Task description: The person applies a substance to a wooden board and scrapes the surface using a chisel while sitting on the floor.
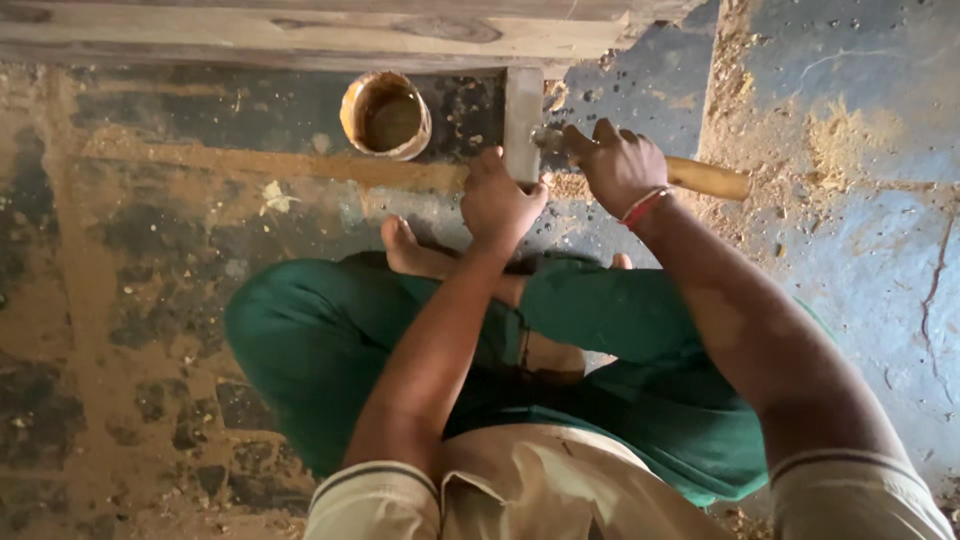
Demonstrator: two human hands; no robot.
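1. On the dusty concrete floor (850,250), blue-grey and cracked, with tan sawdust patches, one person sits cross-legged in green trousers (320,340) and a beige shirt; one bare foot (415,250) shows clearly.
2. Left hand (497,205): fingers curled down onto the lower end of one pale, flat, squared wooden leg (523,120), pressing or steadying it; can't tell whether the fingers wrap round it.
3. Right hand (618,165): closed tight around one smooth round wooden handle (710,180), light tan; the handle sticks out right of the fist. Tool head is hidden by the hand, touching or just beside the leg; can't tell which.
4. One red and white bangle (645,207) on the right wrist.
5. Wooden leg stands upright under one rough grey timber frame (300,35) running across the top.
6. One round open can (386,115), stained brown, with brownish liquid inside, just left of the leg on the floor.
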